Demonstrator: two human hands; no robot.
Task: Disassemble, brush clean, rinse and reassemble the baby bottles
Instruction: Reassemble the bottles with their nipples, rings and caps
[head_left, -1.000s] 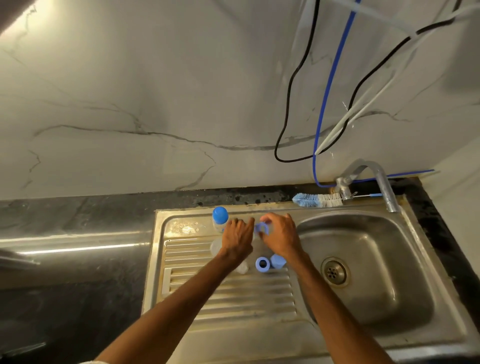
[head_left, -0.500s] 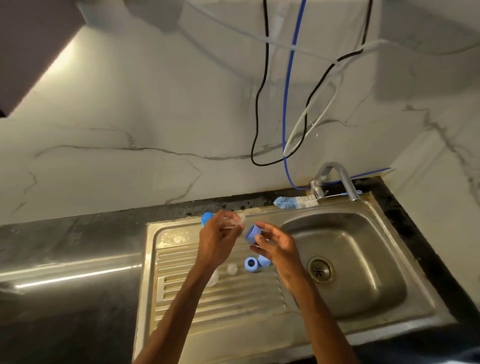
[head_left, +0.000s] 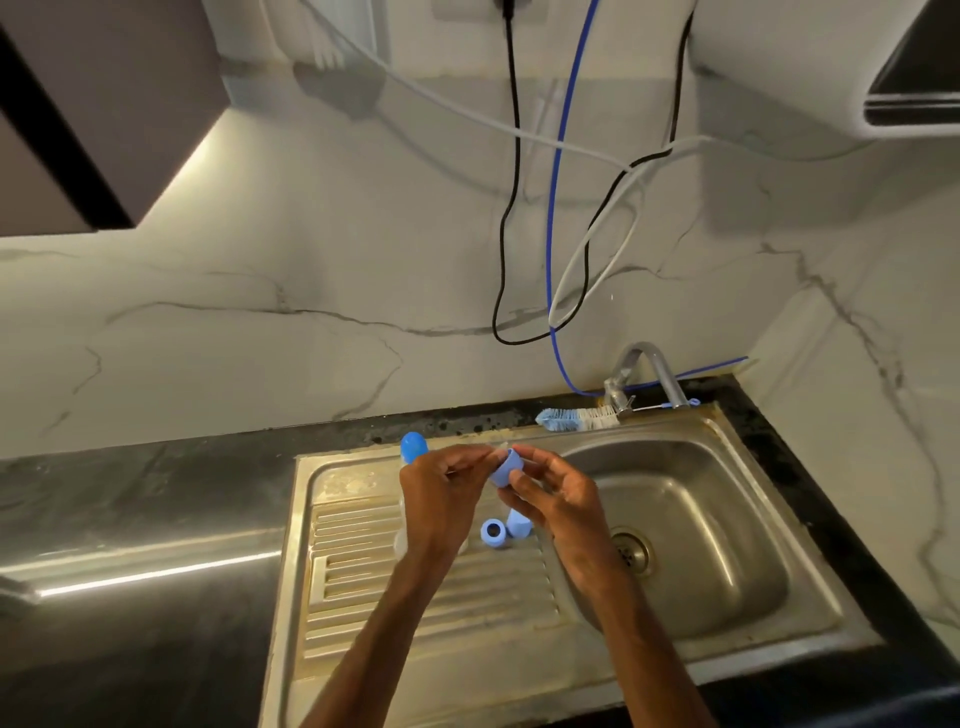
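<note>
Over the drainboard (head_left: 363, 582) my right hand (head_left: 556, 499) pinches a small blue screw collar (head_left: 506, 467). My left hand (head_left: 441, 491) meets it from the left, its fingers closed on a clear part (head_left: 501, 448) that I can hardly make out. Below the hands a second blue collar (head_left: 492, 531) lies on its side next to a blue cap (head_left: 519, 525). A capped bottle with a blue dome (head_left: 414, 447) stands behind my left hand, its body hidden.
A blue and white bottle brush (head_left: 576, 417) lies on the sink's back rim by the tap (head_left: 644, 374). The basin (head_left: 727, 519) with its drain (head_left: 631, 551) is to the right. Black, blue and white cables (head_left: 556, 234) hang down the marble wall. Dark counter (head_left: 130, 545) lies left.
Both hands lifted off the drainboard with the blue collar and came together again at chest of the sink's back edge. The camera tilted up, showing more wall.
</note>
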